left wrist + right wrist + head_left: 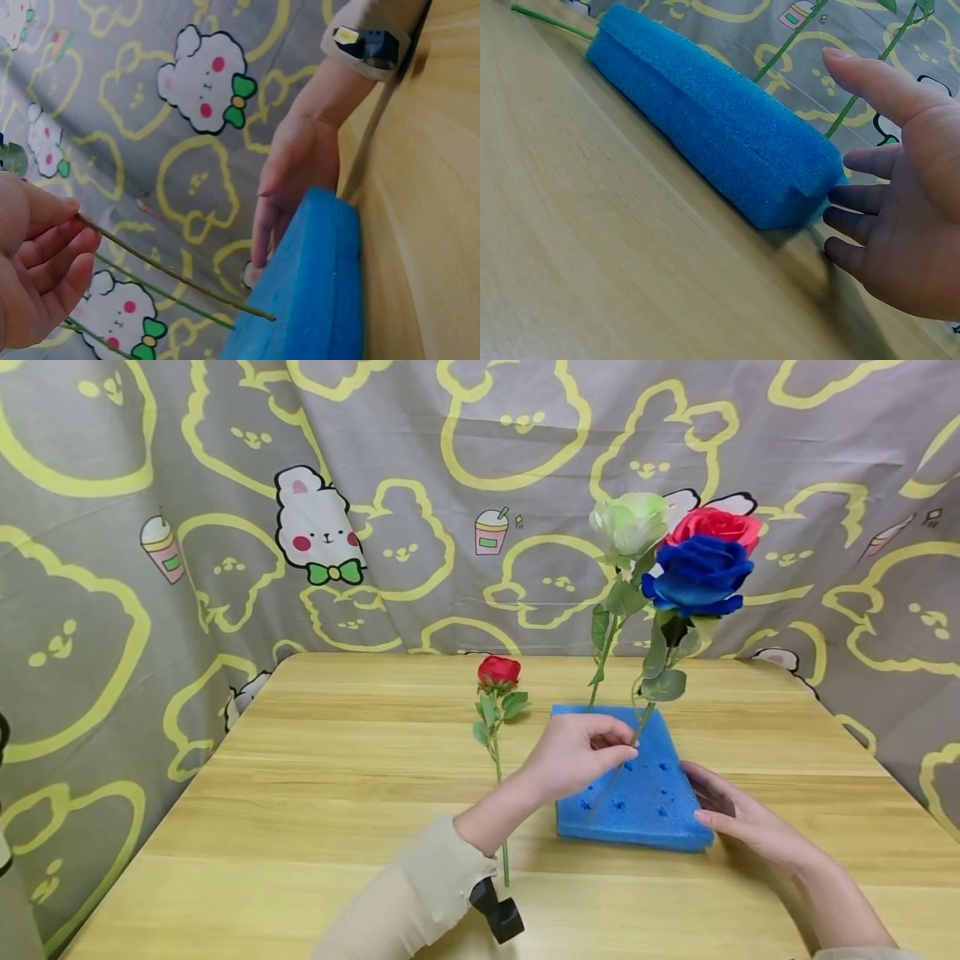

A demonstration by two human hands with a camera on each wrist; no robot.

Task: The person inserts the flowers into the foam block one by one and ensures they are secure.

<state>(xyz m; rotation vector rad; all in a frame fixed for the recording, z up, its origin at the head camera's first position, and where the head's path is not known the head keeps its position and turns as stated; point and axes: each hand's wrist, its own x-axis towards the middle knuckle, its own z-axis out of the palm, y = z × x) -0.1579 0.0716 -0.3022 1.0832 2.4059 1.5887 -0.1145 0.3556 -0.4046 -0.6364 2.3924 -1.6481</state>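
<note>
My left hand [581, 752] pinches the stem of a blue rose [699, 572] between thumb and fingertips, above a blue foam block [637, 828] with several small holes. In the left wrist view the lower end of the stem [176, 271] shows in front of the foam, outside any hole. My right hand [750, 827] is at the block's right side, fingers extended; in the right wrist view the fingers [859, 199] are beside its end, and contact is hard to tell. A pale green-white rose [630, 522] and a pinkish-red rose [716, 525], partly hidden by the blue one, rise behind.
A smaller red rose [498, 672] lies on the wooden table [337, 777], left of the block, its stem toward me. A black device [498, 914] is strapped at my left sleeve. A grey patterned curtain [420, 552] hangs behind the table.
</note>
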